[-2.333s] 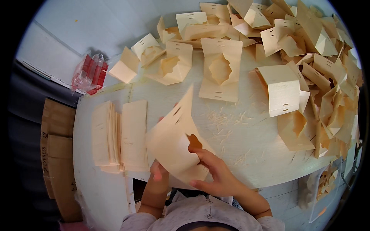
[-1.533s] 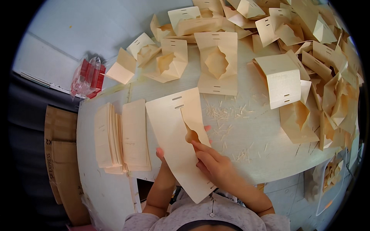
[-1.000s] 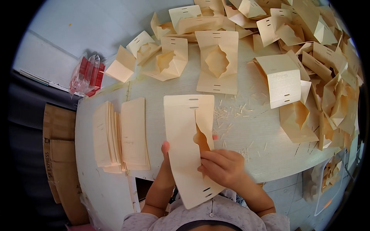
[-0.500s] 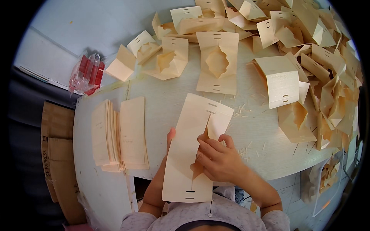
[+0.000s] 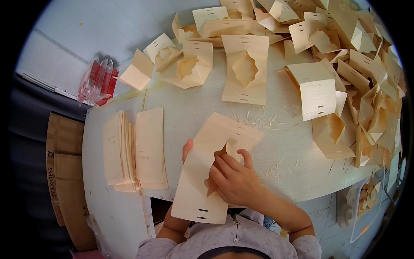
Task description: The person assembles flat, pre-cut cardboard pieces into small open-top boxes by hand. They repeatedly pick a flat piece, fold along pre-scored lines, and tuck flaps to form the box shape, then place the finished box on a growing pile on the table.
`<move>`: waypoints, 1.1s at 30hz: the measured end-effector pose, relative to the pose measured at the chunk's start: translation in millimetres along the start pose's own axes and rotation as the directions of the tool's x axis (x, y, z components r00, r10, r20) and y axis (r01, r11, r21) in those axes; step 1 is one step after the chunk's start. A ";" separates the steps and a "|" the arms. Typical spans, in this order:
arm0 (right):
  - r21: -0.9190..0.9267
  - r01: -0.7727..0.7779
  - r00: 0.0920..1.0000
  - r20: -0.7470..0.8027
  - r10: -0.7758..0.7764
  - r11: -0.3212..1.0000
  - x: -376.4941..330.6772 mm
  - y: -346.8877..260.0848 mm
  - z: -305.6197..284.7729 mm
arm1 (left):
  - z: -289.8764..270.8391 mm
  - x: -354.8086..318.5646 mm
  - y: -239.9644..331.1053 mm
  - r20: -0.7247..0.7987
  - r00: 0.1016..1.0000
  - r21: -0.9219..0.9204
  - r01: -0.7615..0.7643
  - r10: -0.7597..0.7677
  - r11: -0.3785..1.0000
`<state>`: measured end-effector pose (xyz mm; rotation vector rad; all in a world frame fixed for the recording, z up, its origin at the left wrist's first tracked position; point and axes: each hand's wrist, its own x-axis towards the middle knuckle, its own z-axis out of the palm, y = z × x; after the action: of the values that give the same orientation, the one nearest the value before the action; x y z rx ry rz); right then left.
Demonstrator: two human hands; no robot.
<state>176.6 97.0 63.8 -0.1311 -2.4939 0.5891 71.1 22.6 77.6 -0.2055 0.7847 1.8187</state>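
Cream slotted card rectangle point(image 5: 193, 185): slanting over the pale grained tabletop point(image 5: 280, 97), leaning further right than earlier.
Left hand point(image 5: 187, 149): gripping its edge.
Right hand point(image 5: 237, 181): bending fingers into its scalloped opening point(image 5: 210, 186); grip unclear.

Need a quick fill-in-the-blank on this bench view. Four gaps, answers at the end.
1. The hand at the cut-out opening in the slotted cream card is the person's ____ one.
2. The near end of that card shows ____ dark slots.
3. The flat card stacks lie to the ____ of the held card.
4. The bundle in clear plastic at the upper left is ____ in color.

Missing words: right; two; left; red.
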 end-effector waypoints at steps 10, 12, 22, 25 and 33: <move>0.065 -0.048 0.998 0.054 0.044 0.997 1.4 -2.5 -2.1 | 3.6 -0.7 2.6 0.050 0.998 -0.009 0.042 -0.042 0.999; 0.085 -0.065 0.995 0.078 0.058 0.994 1.3 -2.3 -3.9 | 1.6 -0.1 1.5 0.032 0.999 -0.039 0.039 -0.038 0.998; -0.116 -0.132 0.991 0.009 0.134 0.984 -1.8 -12.2 -0.7 | -11.5 4.4 5.0 0.046 0.994 0.031 0.101 -0.103 0.994; -0.153 -0.154 0.988 0.007 0.157 0.976 -0.6 -12.5 -4.0 | -5.7 1.5 5.1 0.006 0.994 0.035 0.106 -0.107 0.994; 0.156 -0.163 0.986 0.040 0.159 0.974 -5.5 4.1 7.1 | -18.1 8.2 7.0 0.011 0.992 0.013 0.124 -0.124 0.992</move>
<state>177.2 96.8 53.9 -0.2679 -2.4653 0.8598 57.6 16.8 62.6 -0.2301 0.7586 1.6964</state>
